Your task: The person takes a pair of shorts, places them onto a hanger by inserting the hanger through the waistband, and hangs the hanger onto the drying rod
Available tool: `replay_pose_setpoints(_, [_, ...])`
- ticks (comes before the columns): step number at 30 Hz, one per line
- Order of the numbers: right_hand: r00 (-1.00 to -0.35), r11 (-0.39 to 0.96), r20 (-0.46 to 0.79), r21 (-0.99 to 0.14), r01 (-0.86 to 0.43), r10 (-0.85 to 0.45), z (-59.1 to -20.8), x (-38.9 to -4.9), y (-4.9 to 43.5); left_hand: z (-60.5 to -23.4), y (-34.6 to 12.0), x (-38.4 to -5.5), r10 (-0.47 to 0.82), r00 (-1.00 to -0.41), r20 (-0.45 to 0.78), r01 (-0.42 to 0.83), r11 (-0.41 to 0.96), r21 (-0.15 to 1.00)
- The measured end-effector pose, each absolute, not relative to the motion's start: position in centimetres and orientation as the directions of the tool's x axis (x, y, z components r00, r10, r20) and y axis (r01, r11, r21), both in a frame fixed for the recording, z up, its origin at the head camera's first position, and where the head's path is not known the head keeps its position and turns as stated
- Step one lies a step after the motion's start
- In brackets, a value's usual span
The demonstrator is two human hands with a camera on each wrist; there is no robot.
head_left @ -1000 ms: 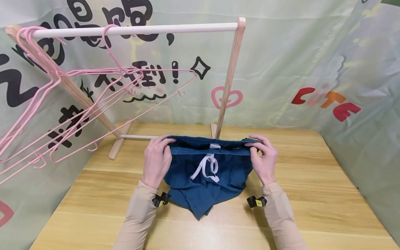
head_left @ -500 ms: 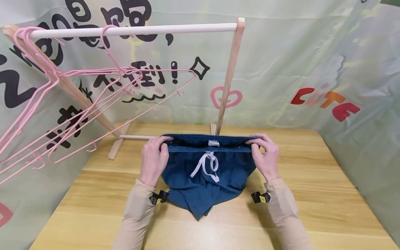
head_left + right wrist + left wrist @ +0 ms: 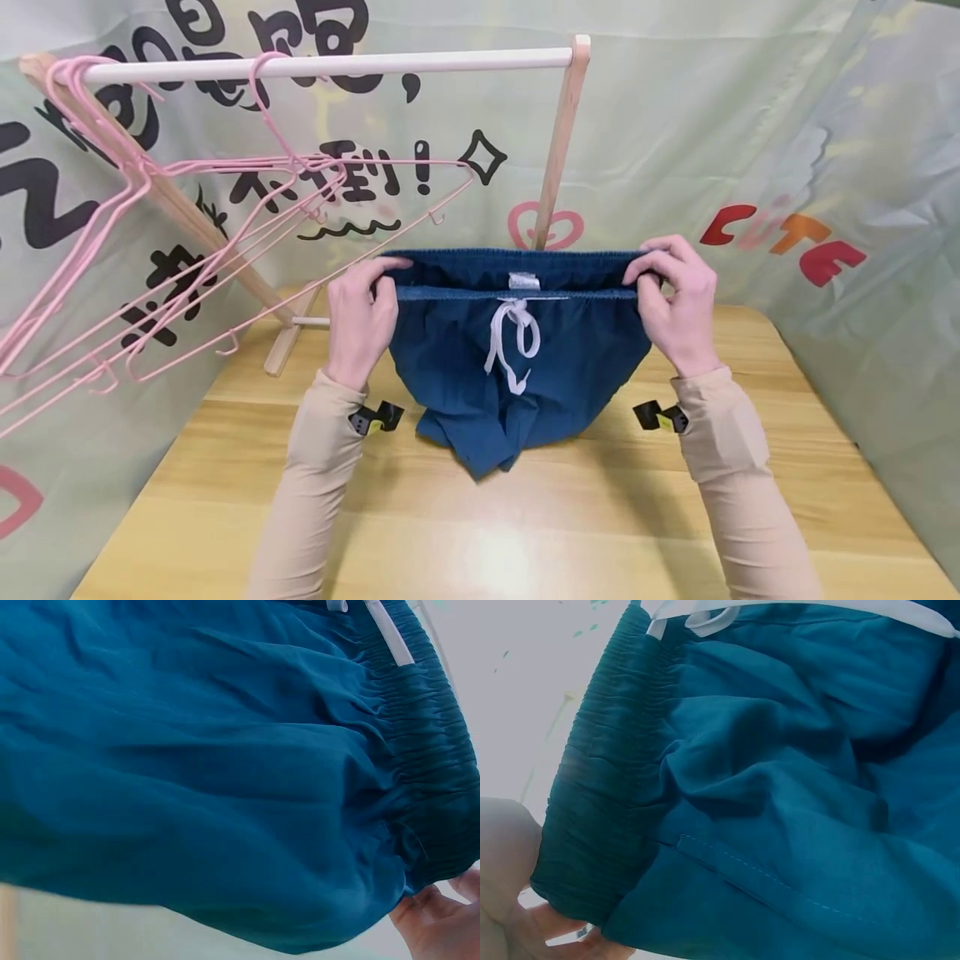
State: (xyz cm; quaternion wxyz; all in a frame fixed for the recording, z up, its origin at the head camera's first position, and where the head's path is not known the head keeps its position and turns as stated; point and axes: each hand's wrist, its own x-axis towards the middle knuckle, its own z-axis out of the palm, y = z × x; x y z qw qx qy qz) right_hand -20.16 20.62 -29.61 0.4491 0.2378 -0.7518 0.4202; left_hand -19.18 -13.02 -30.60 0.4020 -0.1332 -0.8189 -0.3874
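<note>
A pair of dark blue shorts [image 3: 465,350] hangs between my two hands, its elastic waistband spread and its lower hem near the tabletop. My left hand [image 3: 362,312] grips the waistband's left end, my right hand [image 3: 678,300] its right end. A white drawstring [image 3: 516,333] tied in a bow dangles at the front, and a pale label [image 3: 523,281] shows inside the back. In the left wrist view a stitched pocket edge [image 3: 772,879] runs below the gathered waistband [image 3: 604,765]. The right wrist view has fingers [image 3: 431,919] at the waistband's end.
At the back left stands a rack with a white rail [image 3: 420,62] and wooden posts [image 3: 564,137]. Several pink hangers [image 3: 288,162] hang from it, reaching toward the left side. A wooden table [image 3: 510,533] lies below, with a printed cloth [image 3: 660,125] behind.
Both hands have raised the shorts off their earlier spot and drawn the waistband wider, the right hand moving farther right and up. Head view has shifted slightly.
</note>
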Motion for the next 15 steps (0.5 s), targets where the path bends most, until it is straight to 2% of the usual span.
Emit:
replay_pose_setpoints(6, [-0.476, 0.588, 0.880, -0.380, -0.714, -0.009, -25.9, -19.9, 21.0, -27.1, -13.0, -19.5, -0.095, -0.593, 0.799, 0.576, 0.644, 0.504])
replay_pose_setpoints(10, [-0.511, 0.585, 0.859, -0.427, -0.690, 0.024, -22.9, -19.8, 21.2, -24.3, -13.0, -19.9, -0.115, -0.562, 0.819, 0.586, 0.643, 0.492])
replay_pose_setpoints(13, [-0.541, 0.599, 0.839, -0.466, -0.651, 0.064, -21.1, -19.8, 21.4, -22.8, -13.1, -20.0, -0.119, -0.561, 0.819, 0.585, 0.643, 0.494])
replay_pose_setpoints(15, [-0.555, 0.626, 0.829, -0.472, -0.622, 0.073, -20.6, -19.9, 21.6, -22.4, -13.1, -19.9, -0.117, -0.581, 0.806, 0.572, 0.645, 0.506])
